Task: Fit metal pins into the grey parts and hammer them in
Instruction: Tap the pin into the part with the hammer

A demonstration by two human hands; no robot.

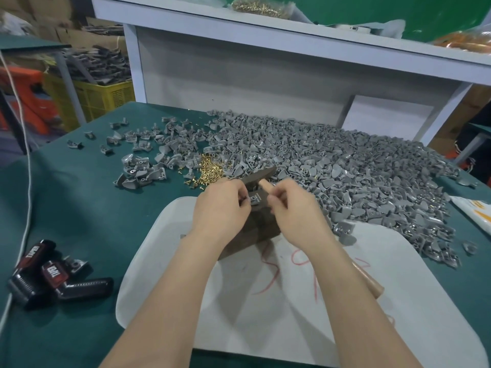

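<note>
Nearest is a white sheet (265,314) on the green desk (106,221), with a dark wooden block (255,232) on it. One grey part (254,199) sits on top of the block. The left hand (221,201) holds it with curled fingers. The right hand (291,205) is curled just beside it, and I cannot tell if it pinches a pin. I think the part should lie flat and steady, with the pin standing straight in its hole before any hit. A wooden handle (372,284), maybe the hammer, lies to the right, and black tools (58,274) to the left. Past the hands are gold pins (210,170). The big pile of grey parts (345,168) crowds the block. Farthest is a white shelf (265,35).
</note>
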